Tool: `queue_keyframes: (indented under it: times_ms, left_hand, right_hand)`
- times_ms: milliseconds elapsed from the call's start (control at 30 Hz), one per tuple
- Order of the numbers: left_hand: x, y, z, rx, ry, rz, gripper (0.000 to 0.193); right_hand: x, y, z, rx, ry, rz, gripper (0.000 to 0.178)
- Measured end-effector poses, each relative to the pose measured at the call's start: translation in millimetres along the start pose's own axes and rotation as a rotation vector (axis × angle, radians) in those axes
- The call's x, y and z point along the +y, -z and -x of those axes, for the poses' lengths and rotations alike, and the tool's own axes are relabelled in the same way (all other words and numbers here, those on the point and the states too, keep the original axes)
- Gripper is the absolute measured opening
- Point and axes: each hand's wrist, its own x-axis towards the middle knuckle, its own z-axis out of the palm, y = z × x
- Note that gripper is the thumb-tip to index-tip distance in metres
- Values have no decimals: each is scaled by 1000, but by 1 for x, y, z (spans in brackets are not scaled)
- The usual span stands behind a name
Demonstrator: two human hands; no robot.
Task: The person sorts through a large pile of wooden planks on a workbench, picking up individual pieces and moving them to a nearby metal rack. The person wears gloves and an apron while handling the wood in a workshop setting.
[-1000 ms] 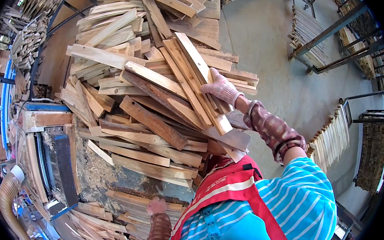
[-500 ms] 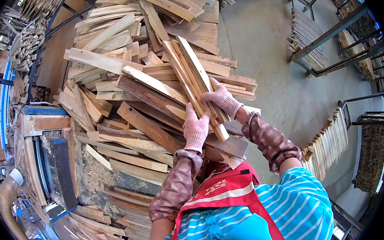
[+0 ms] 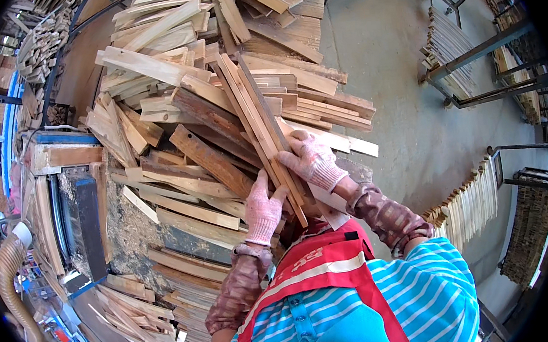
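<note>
Both hands wear pale pink knit gloves. A small bundle of long wooden strips [image 3: 253,117] slants in front of me, its near end close to my apron. My left hand [image 3: 265,209] grips the bundle's lower left side, fingers curled around the edge. My right hand [image 3: 313,160] closes on its right side a little farther up, thumb lying across the wood. The rightmost strip in the bundle is darker than the others. Beneath and around it lies a heap of loose boards [image 3: 211,160], some with dark bark-like faces. The undersides of my grip are hidden.
A pale board [image 3: 343,140] lies right of my right hand. At the left stands a machine with a dark panel [image 3: 86,226] and a ribbed hose [image 3: 11,278]. Sawdust [image 3: 133,232] covers the surface beside it. Metal racks [image 3: 479,55] and stacked strips [image 3: 462,203] stand at the right.
The bundle and both hands have come nearer to my body. A darker strip now faces up on the bundle's right side, where a pale one was. The view has shifted slightly.
</note>
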Motion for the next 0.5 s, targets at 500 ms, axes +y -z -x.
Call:
queue_keyframes:
  times_ms: [500]
  left_hand:
    - [-17, 0, 9, 111, -54, 44, 56]
  right_hand:
    - [-44, -21, -17, 202, 96, -23, 108]
